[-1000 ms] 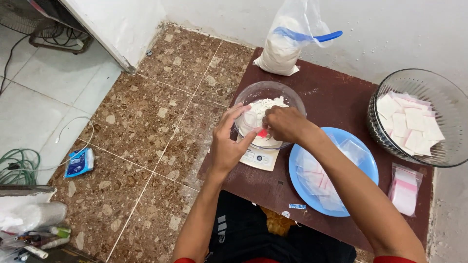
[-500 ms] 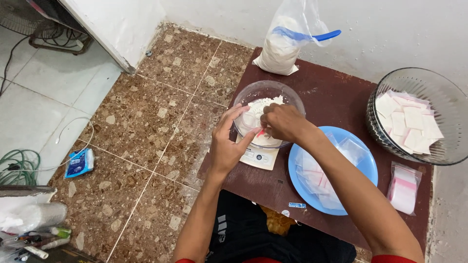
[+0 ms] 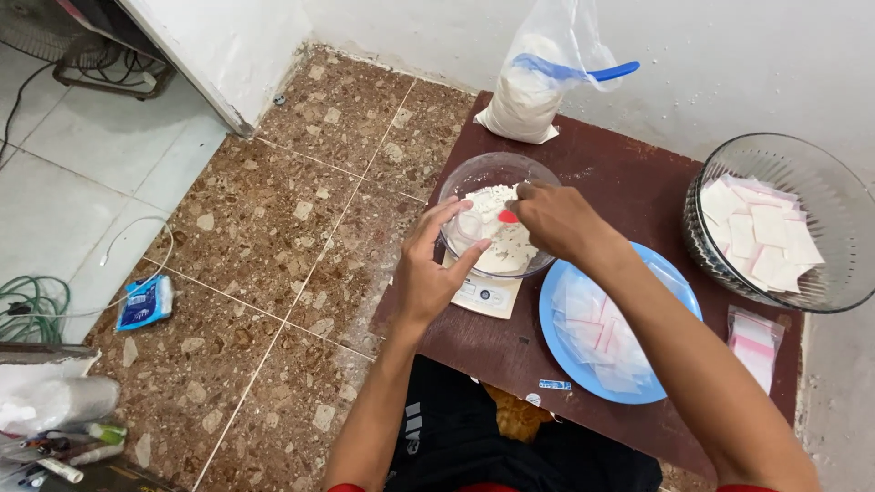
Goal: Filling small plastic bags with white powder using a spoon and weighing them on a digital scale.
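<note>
My left hand [image 3: 427, 270] pinches a small clear plastic bag [image 3: 468, 225] at the near rim of a glass bowl [image 3: 492, 167] holding white powder [image 3: 507, 246]. My right hand [image 3: 553, 219] grips a small red spoon [image 3: 508, 217], its tip over the powder inside the bowl. The bowl stands on a white kitchen scale [image 3: 484, 294]. Both hands sit close together, right hand just beyond the bag.
A dark brown low table [image 3: 629, 187] carries a blue plate [image 3: 557, 351] of empty small bags, a large glass bowl [image 3: 782, 153] with filled white packets, a stack of bags [image 3: 755, 348] and a powder sack with a blue scoop [image 3: 536, 87]. The tiled floor lies to the left.
My right hand has lifted the red spoon away from the bag's mouth and moved it farther into the bowl, over the powder. My left hand stays in place.
</note>
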